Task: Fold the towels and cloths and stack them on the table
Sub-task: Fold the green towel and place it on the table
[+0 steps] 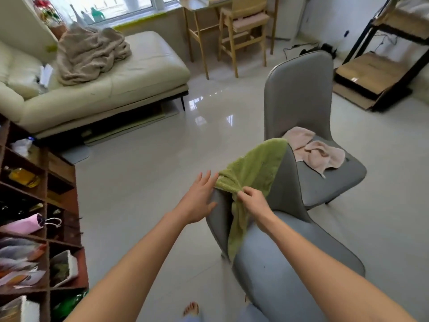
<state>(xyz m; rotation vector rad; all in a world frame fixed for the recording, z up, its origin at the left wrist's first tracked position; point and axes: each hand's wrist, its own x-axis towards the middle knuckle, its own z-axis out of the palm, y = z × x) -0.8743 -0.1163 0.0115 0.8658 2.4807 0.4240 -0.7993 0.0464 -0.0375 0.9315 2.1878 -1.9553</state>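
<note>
Bare floor (144, 182) left; right hand (251, 201) pinches green towel (257, 168), left hand (199, 198) spread, seemingly touching.

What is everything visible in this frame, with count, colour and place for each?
green towel: 1, green, draped over the near chair's back
pink cloth: 1, pale pink, crumpled on the far chair's seat
chairs: 2, grey, centre right, one behind the other
sofa: 1, cream, upper left
blanket: 1, beige, heaped on the sofa
shelf unit: 1, reddish brown, left edge, cubbies holding mixed items
wooden desk and chair: 1 each, light wood, top centre by the window
black rack: 1, upper right, holding cardboard
floor: glossy pale tiles
left hand: open, fingers spread beside the towel
right hand: pinches the towel's edge
</note>
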